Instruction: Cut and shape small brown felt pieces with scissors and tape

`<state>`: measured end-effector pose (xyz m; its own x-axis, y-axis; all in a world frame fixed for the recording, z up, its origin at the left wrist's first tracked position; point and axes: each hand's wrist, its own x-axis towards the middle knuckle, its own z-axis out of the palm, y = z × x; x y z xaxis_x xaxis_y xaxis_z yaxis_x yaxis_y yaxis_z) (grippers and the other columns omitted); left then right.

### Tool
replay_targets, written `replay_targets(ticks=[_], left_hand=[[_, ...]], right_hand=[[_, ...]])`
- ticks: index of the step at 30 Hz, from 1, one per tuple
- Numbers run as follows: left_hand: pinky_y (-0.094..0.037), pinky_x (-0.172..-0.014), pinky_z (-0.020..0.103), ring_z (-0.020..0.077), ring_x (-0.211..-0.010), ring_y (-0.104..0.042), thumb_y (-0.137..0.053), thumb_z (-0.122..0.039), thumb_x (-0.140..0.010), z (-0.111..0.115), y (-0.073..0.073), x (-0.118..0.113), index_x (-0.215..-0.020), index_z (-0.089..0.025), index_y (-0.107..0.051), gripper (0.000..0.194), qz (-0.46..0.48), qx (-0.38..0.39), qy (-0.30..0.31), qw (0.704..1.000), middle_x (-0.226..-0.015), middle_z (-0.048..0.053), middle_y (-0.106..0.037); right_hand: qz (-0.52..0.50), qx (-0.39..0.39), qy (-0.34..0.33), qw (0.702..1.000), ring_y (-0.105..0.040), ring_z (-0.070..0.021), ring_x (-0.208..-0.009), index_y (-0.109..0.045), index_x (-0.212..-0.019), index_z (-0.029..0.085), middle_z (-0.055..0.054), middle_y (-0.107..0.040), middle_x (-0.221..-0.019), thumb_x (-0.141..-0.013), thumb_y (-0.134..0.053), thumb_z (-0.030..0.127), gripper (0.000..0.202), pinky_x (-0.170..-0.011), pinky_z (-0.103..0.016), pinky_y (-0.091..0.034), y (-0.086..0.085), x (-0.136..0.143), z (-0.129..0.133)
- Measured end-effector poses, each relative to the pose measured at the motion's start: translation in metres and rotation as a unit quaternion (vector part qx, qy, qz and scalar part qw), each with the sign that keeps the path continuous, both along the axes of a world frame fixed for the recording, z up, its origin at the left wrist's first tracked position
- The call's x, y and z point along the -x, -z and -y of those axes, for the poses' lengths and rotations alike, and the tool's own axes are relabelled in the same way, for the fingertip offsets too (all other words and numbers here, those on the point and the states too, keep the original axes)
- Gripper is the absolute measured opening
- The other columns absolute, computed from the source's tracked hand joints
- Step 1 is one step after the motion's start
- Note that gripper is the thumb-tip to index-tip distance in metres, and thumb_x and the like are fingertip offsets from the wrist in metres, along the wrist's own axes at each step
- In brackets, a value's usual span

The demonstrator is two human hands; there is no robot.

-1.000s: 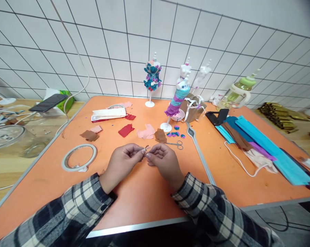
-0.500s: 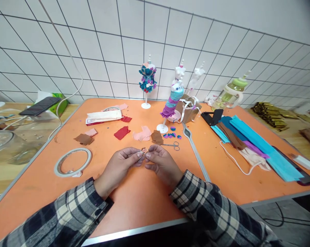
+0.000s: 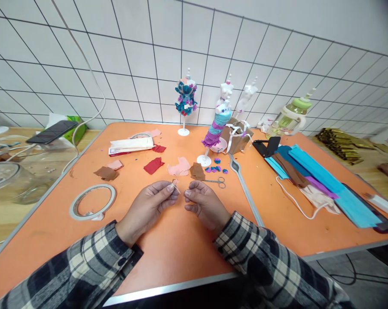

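Between thumb and fingers of my left hand point(image 3: 157, 199) is a small pink piece point(image 3: 175, 182) with a thin white strip sticking out to the right. My right hand point(image 3: 202, 199) is just right of it, thumb against curled fingertips; whatever they hold, if anything, is too small to make out. Behind the hands lie small scissors point(image 3: 218, 182), a brown crepe piece point(image 3: 197, 171), a pink piece point(image 3: 178, 166) and a red piece point(image 3: 154, 165). Several small blue and purple pieces point(image 3: 217, 169) sit above the scissors.
Little dress forms, one in blue and purple point(image 3: 217, 124), one in teal ruffles point(image 3: 185, 98), stand at the back. A tape roll point(image 3: 74, 208) lies left on the orange table point(image 3: 168, 257). Crepe strips point(image 3: 329, 180), a zipper point(image 3: 245, 189) and a bottle point(image 3: 288, 116) are right.
My hands have moved slightly apart. The small piece, earlier between both hands' fingertips, is now in my left hand only, with its white strip showing.
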<state>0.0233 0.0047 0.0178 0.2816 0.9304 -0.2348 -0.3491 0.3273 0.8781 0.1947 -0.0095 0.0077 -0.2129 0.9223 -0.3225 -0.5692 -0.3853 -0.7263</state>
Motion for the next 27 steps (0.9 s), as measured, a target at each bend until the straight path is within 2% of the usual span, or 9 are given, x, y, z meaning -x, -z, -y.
replay_targets(ticks=[3,7,10,13,16,21,25,27], left_hand=[[-0.056,-0.065,0.017,0.0107,-0.07,-0.067,-0.089,-0.041,-0.066,-0.0026,-0.0016,0.0039,-0.082,-0.018,-0.078,0.03,-0.071,-0.045,-0.02,0.996,-0.077,0.002,-0.076],[-0.055,-0.065,0.02,0.0131,-0.068,-0.066,-0.084,-0.043,-0.071,-0.0035,-0.002,0.0046,-0.081,-0.017,-0.077,0.029,-0.199,-0.137,-0.033,0.97,-0.072,0.002,-0.074],[-0.055,-0.064,0.023,0.0146,-0.066,-0.066,-0.081,-0.043,-0.073,-0.0016,-0.0024,0.0022,-0.079,-0.017,-0.076,0.027,-0.24,-0.177,-0.028,0.954,-0.071,0.003,-0.073],[-0.055,-0.063,0.025,0.0159,-0.065,-0.066,-0.079,-0.045,-0.072,0.0004,-0.0035,0.0005,-0.078,-0.017,-0.075,0.028,-0.255,-0.184,-0.022,0.949,-0.071,0.003,-0.073],[-0.057,-0.064,0.027,0.0169,-0.066,-0.066,-0.078,-0.046,-0.072,0.0014,-0.0047,0.0005,-0.079,-0.017,-0.075,0.03,-0.252,-0.178,-0.019,0.951,-0.072,0.004,-0.073],[-0.056,-0.064,0.027,0.0177,-0.067,-0.066,-0.078,-0.046,-0.073,0.002,-0.0062,0.0008,-0.08,-0.017,-0.075,0.03,-0.256,-0.176,-0.009,0.951,-0.072,0.004,-0.073],[-0.054,-0.064,0.027,0.0171,-0.065,-0.065,-0.08,-0.045,-0.071,0.0026,-0.0079,-0.0005,-0.077,-0.016,-0.074,0.03,-0.244,-0.169,0.003,0.955,-0.069,0.004,-0.072],[-0.054,-0.064,0.027,0.017,-0.065,-0.065,-0.081,-0.045,-0.07,0.0028,-0.0093,-0.0012,-0.076,-0.016,-0.074,0.03,-0.236,-0.161,0.003,0.958,-0.069,0.004,-0.072]], right_hand=[[0.053,-0.03,-0.014,0.998,-0.057,-0.0089,-0.064,-0.06,-0.088,0.019,0.005,-0.058,-0.071,-0.058,-0.088,0.034,0.043,-0.05,-0.021,-0.057,0.0017,-0.0025,0.0005],[0.159,-0.096,-0.036,0.982,-0.058,-0.0109,-0.07,-0.069,-0.095,0.019,0.0,-0.061,-0.08,-0.072,-0.074,0.045,0.035,-0.051,-0.022,-0.058,0.0013,-0.0034,0.0028],[0.193,-0.095,-0.046,0.976,-0.058,-0.0111,-0.073,-0.069,-0.094,0.018,-0.001,-0.062,-0.082,-0.069,-0.075,0.044,0.037,-0.051,-0.02,-0.056,0.0016,-0.0009,0.0031],[0.212,-0.093,-0.023,0.973,-0.058,-0.0114,-0.072,-0.065,-0.089,0.018,-0.001,-0.062,-0.082,-0.066,-0.078,0.043,0.036,-0.048,-0.018,-0.054,0.0031,0.0013,0.002],[0.215,-0.099,0.01,0.971,-0.056,-0.0103,-0.068,-0.06,-0.095,0.02,0.001,-0.06,-0.086,-0.065,-0.08,0.041,0.042,-0.045,-0.019,-0.053,0.0035,0.0013,0.0012],[0.196,-0.1,-0.036,0.975,-0.059,-0.0115,-0.072,-0.063,-0.089,0.019,-0.001,-0.063,-0.084,-0.066,-0.079,0.043,0.037,-0.047,-0.017,-0.053,0.0018,0.0002,0.0018],[0.179,-0.091,-0.046,0.979,-0.06,-0.0119,-0.072,-0.063,-0.099,0.022,0.0,-0.064,-0.088,-0.064,-0.082,0.042,0.045,-0.047,-0.019,-0.054,0.0012,0.0004,0.0015],[0.174,-0.08,-0.052,0.98,-0.059,-0.0109,-0.068,-0.064,-0.093,0.021,0.001,-0.064,-0.085,-0.062,-0.084,0.044,0.044,-0.048,-0.02,-0.054,0.0017,0.0005,0.0012]])
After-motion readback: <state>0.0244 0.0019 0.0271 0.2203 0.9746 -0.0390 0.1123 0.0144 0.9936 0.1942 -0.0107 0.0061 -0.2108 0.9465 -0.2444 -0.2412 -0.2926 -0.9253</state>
